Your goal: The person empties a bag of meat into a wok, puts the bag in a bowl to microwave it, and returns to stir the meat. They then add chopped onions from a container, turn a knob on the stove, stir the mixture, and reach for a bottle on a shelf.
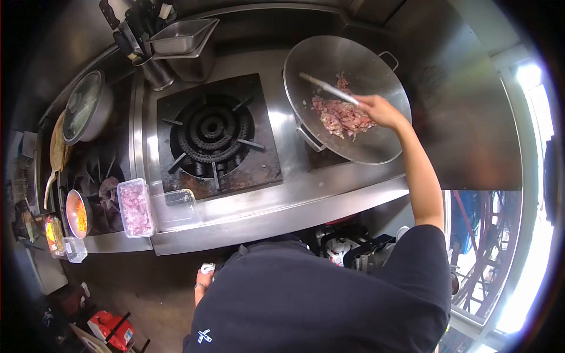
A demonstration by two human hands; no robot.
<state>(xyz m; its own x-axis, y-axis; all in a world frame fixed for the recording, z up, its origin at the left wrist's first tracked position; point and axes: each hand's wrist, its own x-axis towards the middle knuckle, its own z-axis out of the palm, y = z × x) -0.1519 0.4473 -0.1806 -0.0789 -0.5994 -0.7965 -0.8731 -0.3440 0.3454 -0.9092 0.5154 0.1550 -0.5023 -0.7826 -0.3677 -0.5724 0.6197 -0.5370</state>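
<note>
My right hand [381, 110] is closed around the light handle of a spatula [332, 89], over a large steel wok [376, 62] on the right of the cooktop. Pieces of pinkish meat [341, 116] lie in the wok, below and beside the spatula. Low beside my body, my left hand [204, 276] is wrapped round a white cloth [207, 267], which shows only in part.
An unlit burner [212, 126] lies left of the wok. Along the front left stand a tub of chopped onion [135, 209], a clear lid [178, 209] and a bowl of orange pieces [81, 215]. Knives [130, 36] and steel pans [183, 38] stand behind.
</note>
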